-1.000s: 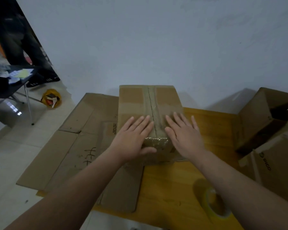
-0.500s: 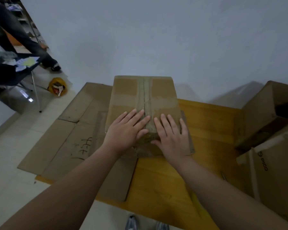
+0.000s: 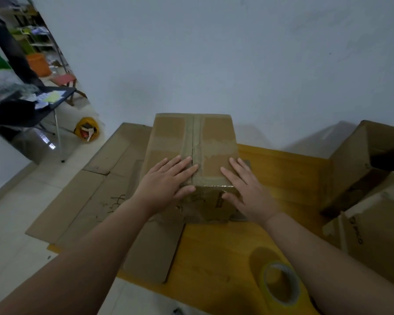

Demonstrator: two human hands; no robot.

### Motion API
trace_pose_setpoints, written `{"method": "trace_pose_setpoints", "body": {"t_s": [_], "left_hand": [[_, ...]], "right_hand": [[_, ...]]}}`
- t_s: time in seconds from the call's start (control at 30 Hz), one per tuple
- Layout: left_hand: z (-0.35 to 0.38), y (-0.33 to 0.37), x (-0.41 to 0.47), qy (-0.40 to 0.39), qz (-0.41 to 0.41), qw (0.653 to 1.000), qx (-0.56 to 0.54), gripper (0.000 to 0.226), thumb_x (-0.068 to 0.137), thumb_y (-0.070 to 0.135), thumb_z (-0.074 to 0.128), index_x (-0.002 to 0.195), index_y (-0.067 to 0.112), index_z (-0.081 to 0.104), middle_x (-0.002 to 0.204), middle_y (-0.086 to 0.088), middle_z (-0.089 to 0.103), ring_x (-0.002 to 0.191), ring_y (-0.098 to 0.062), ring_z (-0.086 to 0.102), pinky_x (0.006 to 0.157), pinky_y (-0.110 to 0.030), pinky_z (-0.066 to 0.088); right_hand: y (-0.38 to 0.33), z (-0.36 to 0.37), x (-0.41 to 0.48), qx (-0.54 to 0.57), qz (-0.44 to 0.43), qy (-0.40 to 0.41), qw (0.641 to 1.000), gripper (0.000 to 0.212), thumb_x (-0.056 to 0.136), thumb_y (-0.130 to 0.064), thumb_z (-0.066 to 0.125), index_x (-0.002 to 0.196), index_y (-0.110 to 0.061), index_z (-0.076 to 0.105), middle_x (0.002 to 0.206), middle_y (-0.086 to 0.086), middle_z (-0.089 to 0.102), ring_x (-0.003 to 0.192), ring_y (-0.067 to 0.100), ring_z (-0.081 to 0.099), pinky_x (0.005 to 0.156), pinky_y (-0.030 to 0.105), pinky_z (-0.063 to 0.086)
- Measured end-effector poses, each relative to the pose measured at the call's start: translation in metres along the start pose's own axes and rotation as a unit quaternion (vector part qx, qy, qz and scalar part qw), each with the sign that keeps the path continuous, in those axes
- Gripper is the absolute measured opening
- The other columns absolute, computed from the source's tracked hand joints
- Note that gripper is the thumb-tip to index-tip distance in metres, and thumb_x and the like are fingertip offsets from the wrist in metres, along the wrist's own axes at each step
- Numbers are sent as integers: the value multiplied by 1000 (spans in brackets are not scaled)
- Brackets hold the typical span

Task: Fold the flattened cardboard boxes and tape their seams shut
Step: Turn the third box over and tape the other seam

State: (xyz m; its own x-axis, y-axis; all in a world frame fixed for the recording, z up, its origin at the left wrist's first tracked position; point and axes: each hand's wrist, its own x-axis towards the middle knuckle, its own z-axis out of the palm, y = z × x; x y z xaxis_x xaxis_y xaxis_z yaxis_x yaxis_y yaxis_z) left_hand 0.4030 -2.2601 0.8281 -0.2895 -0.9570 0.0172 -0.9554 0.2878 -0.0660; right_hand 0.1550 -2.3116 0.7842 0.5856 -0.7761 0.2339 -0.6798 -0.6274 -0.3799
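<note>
A folded brown cardboard box [image 3: 212, 137] stands on the wooden table [image 3: 282, 176], its top flaps closed and a strip of tape running along the centre seam. My left hand [image 3: 166, 183] lies flat on the near left part of the top, fingers straight, thumb over the front edge. My right hand [image 3: 248, 189] rests flat at the near right corner, fingers straight, thumb against the front face. A roll of yellowish tape [image 3: 280, 285] lies on the table near my right forearm.
Flattened cardboard sheets [image 3: 96, 189] lie to the left, hanging over the table edge. Folded boxes [image 3: 373, 178] are stacked at the right. A dark small table [image 3: 43, 103] and a yellow bag [image 3: 87, 129] are on the floor at far left. A white wall is behind.
My right hand slid from beside the centre seam out to the box's near right corner. My left hand stayed on the top left of the seam. The camera view shifted.
</note>
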Motion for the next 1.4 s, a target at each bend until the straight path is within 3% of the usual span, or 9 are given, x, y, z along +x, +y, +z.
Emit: {"method": "trace_pose_setpoints", "body": {"t_s": [0.2, 0.3, 0.43, 0.7, 0.83, 1.07, 1.13, 1.23, 1.4], "left_hand": [[-7, 56, 27, -38, -37, 997, 58, 70, 89, 67, 1, 151, 34, -7, 161, 0, -1, 145, -35, 8, 115, -47, 13], [-6, 62, 45, -36, 10, 997, 65, 73, 91, 61, 6, 153, 22, 7, 160, -3, 7, 147, -25, 8, 118, -40, 6], [6, 40, 36, -8, 50, 996, 67, 65, 93, 52, 23, 134, 13, 54, 137, -8, 55, 127, -25, 51, 103, -43, 41], [8, -16, 5, -5, 30, 998, 59, 67, 96, 56, 5, 142, 18, 35, 139, -9, 52, 127, -26, 51, 100, -45, 44], [6, -39, -7, -30, 21, 998, 58, 75, 96, 58, 2, 136, 17, 51, 137, -9, 55, 125, -27, 53, 99, -47, 44], [13, -71, -35, 26, 10, 996, -89, 67, 95, 60, 6, 147, 25, 32, 155, 0, 21, 142, -18, 26, 113, -39, 20], [10, -73, -40, 28, -76, 953, -291, 68, 89, 61, 13, 150, 33, 14, 156, 13, -2, 141, -4, 4, 115, -33, 11], [-1, -73, -22, 15, -178, 846, -502, 63, 95, 54, 31, 151, 32, 14, 148, 19, 18, 138, -3, 18, 115, -34, 20], [-19, -83, 30, -18, -213, 774, -595, 59, 93, 42, 56, 142, 27, 28, 130, 14, 47, 116, -11, 53, 98, -27, 45]], "right_hand": [[-37, -5, 25, 232, 278, 69, 929, 55, 103, -45, 24, 154, -24, 21, 154, 1, 35, 137, 21, 38, 101, 30, 36], [-33, -8, 32, 157, 281, 75, 944, 50, 105, -39, 23, 153, -26, 23, 144, 2, 48, 123, 24, 51, 89, 37, 45], [-31, -2, 32, 124, 278, 76, 949, 48, 105, -38, 24, 152, -31, 25, 127, 4, 59, 103, 25, 59, 80, 40, 53], [-38, -5, 31, 106, 305, 74, 943, 46, 105, -37, 23, 150, -37, 26, 67, 0, 57, 59, 25, 56, 48, 37, 44], [-38, -6, 31, 105, 321, 71, 939, 46, 105, -39, 22, 151, -38, 26, 71, 7, 60, 63, 28, 57, 53, 36, 46], [-54, -14, 27, -50, 350, 35, 935, 62, 97, -57, 12, 152, -32, 25, 149, 3, 42, 135, 27, 36, 103, 41, 37], [-68, -14, 34, -128, 346, 25, 929, 75, 91, -62, 2, 152, -26, 26, 157, 5, 28, 144, 27, 22, 119, 47, 16], [-102, 1, 55, -167, 288, -37, 942, 84, 84, -74, -3, 154, -29, 7, 162, 8, -1, 149, 30, -1, 114, 51, -14], [-95, -3, 91, -146, 358, -59, 920, 91, 83, -80, 8, 155, -25, 0, 161, 17, -4, 148, 38, -3, 117, 56, -6]]}}
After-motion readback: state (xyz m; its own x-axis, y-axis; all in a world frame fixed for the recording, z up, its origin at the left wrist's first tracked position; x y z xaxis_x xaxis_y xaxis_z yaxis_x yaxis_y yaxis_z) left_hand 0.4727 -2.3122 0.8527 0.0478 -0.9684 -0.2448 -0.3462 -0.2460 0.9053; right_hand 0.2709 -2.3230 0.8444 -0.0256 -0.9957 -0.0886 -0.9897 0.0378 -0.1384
